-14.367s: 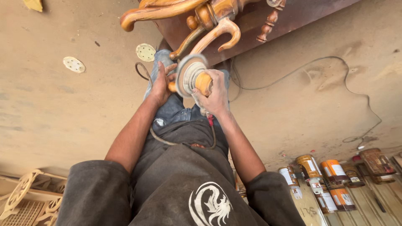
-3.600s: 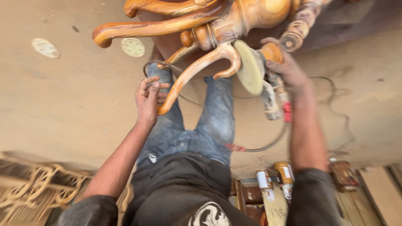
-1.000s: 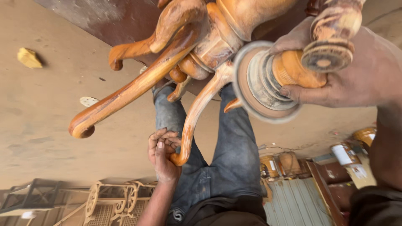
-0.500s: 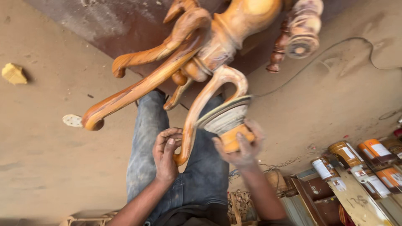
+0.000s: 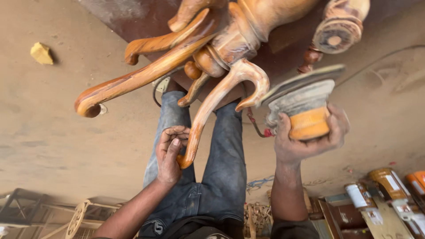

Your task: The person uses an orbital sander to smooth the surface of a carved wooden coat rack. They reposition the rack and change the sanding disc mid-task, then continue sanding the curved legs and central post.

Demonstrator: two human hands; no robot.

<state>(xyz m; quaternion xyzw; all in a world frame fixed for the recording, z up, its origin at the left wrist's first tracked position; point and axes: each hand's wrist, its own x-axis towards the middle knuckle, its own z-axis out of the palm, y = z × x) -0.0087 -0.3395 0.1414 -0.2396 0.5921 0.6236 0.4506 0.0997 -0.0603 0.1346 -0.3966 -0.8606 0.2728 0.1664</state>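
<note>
Dusty tan concrete floor (image 5: pixel 53 132) spreads under me, with a small yellow sponge-like chunk (image 5: pixel 41 53) lying on it far to the left and pale carved wooden frames (image 5: pixel 75 217) stacked at the lower left edge. Above my knees hangs a carved, orange-brown wooden furniture base with curved legs (image 5: pixel 212 48), its longest leg sweeping out to the left and ending in a scrolled foot. My left hand (image 5: pixel 169 155) curls around the tip of the slimmer, paler curved leg (image 5: pixel 208 110) that points down toward my lap, fingers bent and thumb pressed against the wood. My legs in dusty blue jeans (image 5: pixel 221 177) stretch away beneath it. To the right, my right hand (image 5: pixel 310 137) grips from below the orange body of a dust-coated disc sander (image 5: pixel 305 102), fingers wrapped tight, its flat grey sanding pad tilted and just beside the hooked curl of that same leg; I cannot tell if pad and wood touch. A turned wooden spindle end (image 5: pixel 338 33) shows above the sander. Several orange and white labelled cans (image 5: pixel 385 186) lie on a wooden board at the lower right.
</note>
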